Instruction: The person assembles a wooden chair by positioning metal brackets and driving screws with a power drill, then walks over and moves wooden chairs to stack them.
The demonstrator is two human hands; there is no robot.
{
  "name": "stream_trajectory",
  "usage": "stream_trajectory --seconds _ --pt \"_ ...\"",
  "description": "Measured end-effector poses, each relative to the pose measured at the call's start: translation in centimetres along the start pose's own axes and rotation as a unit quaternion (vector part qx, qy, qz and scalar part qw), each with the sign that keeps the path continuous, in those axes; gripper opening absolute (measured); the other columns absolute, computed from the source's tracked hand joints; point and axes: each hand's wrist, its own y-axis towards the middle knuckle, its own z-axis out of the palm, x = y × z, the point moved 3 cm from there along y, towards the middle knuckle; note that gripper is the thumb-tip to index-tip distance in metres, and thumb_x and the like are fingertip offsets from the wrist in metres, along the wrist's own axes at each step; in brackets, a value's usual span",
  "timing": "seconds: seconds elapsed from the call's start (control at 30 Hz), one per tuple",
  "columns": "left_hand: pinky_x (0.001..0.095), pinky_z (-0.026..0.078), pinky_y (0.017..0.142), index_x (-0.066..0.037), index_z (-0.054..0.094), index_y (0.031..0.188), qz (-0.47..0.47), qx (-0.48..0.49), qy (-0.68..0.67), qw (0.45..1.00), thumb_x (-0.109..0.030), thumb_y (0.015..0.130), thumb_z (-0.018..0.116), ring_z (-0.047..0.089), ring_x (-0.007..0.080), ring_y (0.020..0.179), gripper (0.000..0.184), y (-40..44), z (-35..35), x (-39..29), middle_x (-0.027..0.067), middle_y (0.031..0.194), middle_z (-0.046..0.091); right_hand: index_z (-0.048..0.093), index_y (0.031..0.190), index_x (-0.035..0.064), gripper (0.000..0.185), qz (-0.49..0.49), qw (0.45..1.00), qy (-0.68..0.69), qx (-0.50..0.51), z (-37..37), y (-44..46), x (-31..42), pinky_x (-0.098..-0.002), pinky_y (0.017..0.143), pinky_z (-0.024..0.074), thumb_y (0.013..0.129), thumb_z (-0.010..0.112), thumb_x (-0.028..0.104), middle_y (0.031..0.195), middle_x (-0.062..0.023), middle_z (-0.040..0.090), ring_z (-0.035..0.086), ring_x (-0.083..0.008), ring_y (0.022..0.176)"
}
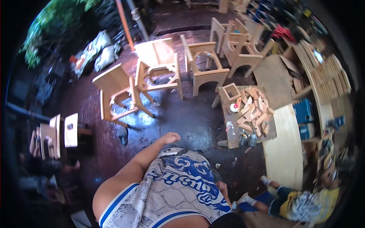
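Observation:
My left hand [170,138] is held out in front of my body over the dark wet floor [178,127], its fingers curled together and nothing visible in them. Close to my right side, my right hand [222,186] shows only in part beside the white and blue jersey [178,182]; its fingers are mostly hidden. A dark object [176,154] lies against the front of the jersey, just below my left hand. Ahead stand several wooden chair frames, among them one with a pale backrest [156,51] and one open-seated frame [209,78].
At the right, a low table [234,138] bears wood offcuts [254,110], a square wooden frame [230,92] and a white bottle [234,108]. A long pale board [283,152] lies beside it. A person in yellow [304,203] is at the lower right. White sacks [106,57] lie behind.

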Motion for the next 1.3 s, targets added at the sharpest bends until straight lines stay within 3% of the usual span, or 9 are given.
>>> stream_trajectory --seconds 0.1,0.43,0.73,0.87,1.03,1.1,1.17,1.23,1.3 --pt "0.0351 0.053 0.084 -0.006 0.074 0.108 0.041 -0.150 -0.081 0.984 -0.027 0.092 0.065 0.069 0.0199 0.090 0.028 -2.8 -0.5 2.6 0.0088 0.100 0.075 0.074 0.094 0.0102 0.015 -0.153 0.981 -0.104 0.056 -2.4 3.5 4.8 -0.0402 0.058 0.0522 0.087 0.062 0.018 0.082 -0.0162 0.071 0.070 -0.0234 0.072" --pt "0.0392 0.052 0.090 -0.008 0.076 0.106 -0.151 -0.418 -0.287 0.849 -0.035 0.086 0.068 0.070 0.0274 0.101 0.034 -20.1 6.5 28.6 0.0156 0.107 0.075 0.058 0.134 0.0072 0.046 -0.072 0.961 -0.231 0.132 6.6 6.8 34.9 -0.0293 0.053 0.0500 0.088 0.059 0.013 0.095 -0.0074 0.070 0.063 -0.0158 0.067" --pt "0.0461 0.052 0.080 -0.005 0.075 0.089 -0.367 -0.634 -0.424 0.533 -0.031 0.083 0.060 0.070 0.0351 0.088 0.030 -37.5 26.3 35.0 0.0201 0.090 0.072 0.067 0.105 0.0048 0.028 -0.201 0.785 -0.471 0.348 39.9 4.5 44.8 -0.0336 0.036 0.0422 0.092 0.044 0.012 0.065 -0.0060 0.058 0.054 -0.0170 0.048" --pt "0.0480 0.051 0.075 -0.005 0.070 0.082 -0.379 -0.618 -0.243 0.644 -0.027 0.086 0.055 0.069 0.0354 0.081 0.027 -34.7 37.4 37.4 0.0190 0.080 0.069 0.062 0.120 -0.0020 0.040 -0.255 0.713 -0.461 0.463 56.4 -2.0 45.9 -0.0300 0.042 0.0447 0.084 0.045 0.002 0.077 -0.0089 0.064 0.056 -0.0154 0.053" --pt "0.0487 0.049 0.062 -0.008 0.063 0.081 -0.337 -0.596 -0.581 0.440 -0.027 0.087 0.053 0.066 0.0341 0.070 0.022 -27.5 47.6 34.2 0.0142 0.078 0.065 0.063 0.120 0.0001 0.039 -0.325 0.613 -0.541 0.476 68.4 -9.1 44.0 -0.0258 0.048 0.0460 0.083 0.052 0.004 0.085 -0.0071 0.065 0.058 -0.0123 0.061" --pt "0.0453 0.052 0.065 -0.009 0.064 0.087 -0.353 -0.500 -0.424 0.668 -0.027 0.088 0.058 0.067 0.0310 0.079 0.019 -27.1 45.7 31.1 0.0106 0.088 0.066 0.065 0.114 0.0026 0.030 -0.252 0.625 -0.488 0.555 72.2 -2.2 42.4 -0.0246 0.050 0.0458 0.086 0.053 0.006 0.084 -0.0052 0.065 0.057 -0.0112 0.060" --pt "0.0420 0.054 0.068 -0.011 0.065 0.093 -0.338 -0.357 -0.239 0.837 -0.027 0.089 0.062 0.067 0.0279 0.089 0.017 -26.1 42.1 28.5 0.0071 0.099 0.067 0.066 0.097 0.0059 0.016 0.279 0.698 -0.328 0.572 75.6 7.7 40.0 -0.0251 0.045 0.0429 0.089 0.052 0.007 0.078 -0.0029 0.064 0.056 -0.0108 0.056" --pt "0.0403 0.055 0.070 -0.011 0.066 0.096 -0.328 -0.284 -0.149 0.889 -0.027 0.089 0.065 0.068 0.0263 0.094 0.017 -24.5 39.6 29.0 0.0053 0.104 0.068 0.068 0.092 0.0032 0.019 -0.284 0.551 -0.581 0.527 74.0 -1.7 41.9 -0.0271 0.053 0.0465 0.083 0.052 0.007 0.075 -0.0044 0.064 0.059 -0.0145 0.063" --pt "0.0403 0.055 0.071 -0.011 0.067 0.095 -0.330 -0.398 -0.174 0.838 -0.023 0.087 0.066 0.068 0.0260 0.095 0.015 -24.4 37.5 32.2 0.0069 0.101 0.069 0.067 0.079 0.0062 0.022 -0.236 0.557 -0.686 0.404 73.8 4.7 42.0 -0.0344 0.041 0.0439 0.087 0.048 0.015 0.071 -0.0076 0.063 0.056 -0.0195 0.052"
